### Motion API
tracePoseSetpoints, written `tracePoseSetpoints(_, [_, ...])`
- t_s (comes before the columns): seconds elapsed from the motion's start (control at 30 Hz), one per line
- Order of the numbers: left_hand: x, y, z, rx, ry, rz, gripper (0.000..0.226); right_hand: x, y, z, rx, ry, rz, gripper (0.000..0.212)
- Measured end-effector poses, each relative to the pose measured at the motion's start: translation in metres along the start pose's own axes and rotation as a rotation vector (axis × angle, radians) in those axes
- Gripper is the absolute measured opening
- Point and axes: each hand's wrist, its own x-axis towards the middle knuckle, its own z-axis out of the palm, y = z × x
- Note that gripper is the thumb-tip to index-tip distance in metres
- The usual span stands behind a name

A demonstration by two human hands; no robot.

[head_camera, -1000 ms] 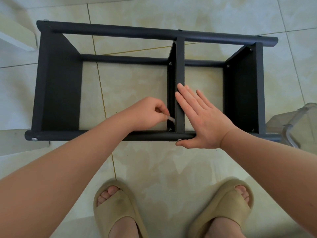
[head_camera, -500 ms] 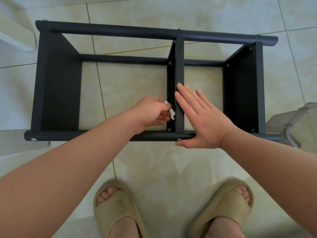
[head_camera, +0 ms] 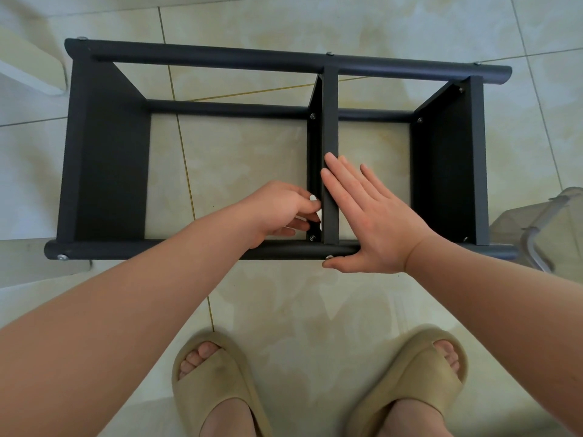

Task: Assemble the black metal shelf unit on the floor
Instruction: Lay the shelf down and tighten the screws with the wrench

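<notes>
Shelf (head_camera: 107,152) on its side on the tiled floor (head_camera: 315,310), the left hand (head_camera: 277,209) with its grip pinching a small white tool (head_camera: 314,199) against the middle divider (head_camera: 330,121) near the front rail (head_camera: 110,250), and the right hand (head_camera: 375,222), grip wide and flat, resting on divider and rail.

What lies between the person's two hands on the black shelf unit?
In the head view, the middle panel runs between them: the left hand pinches a small white wrench on one side, and the right hand lies flat against the other.
</notes>
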Motion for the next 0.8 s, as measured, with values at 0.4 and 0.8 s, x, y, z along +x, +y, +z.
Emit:
tracePoseSetpoints(0.4, [0.0025,-0.0007,0.0035,-0.032,-0.001,0.002,0.011,0.0002,0.0001,0.0012,-0.001,0.005,0.001,0.122])
tracePoseSetpoints(0.8, [-0.0009,0.0031,0.0005,0.080,-0.032,0.029,0.014,0.0000,0.0000,0.0004,-0.006,-0.007,0.000,0.122])
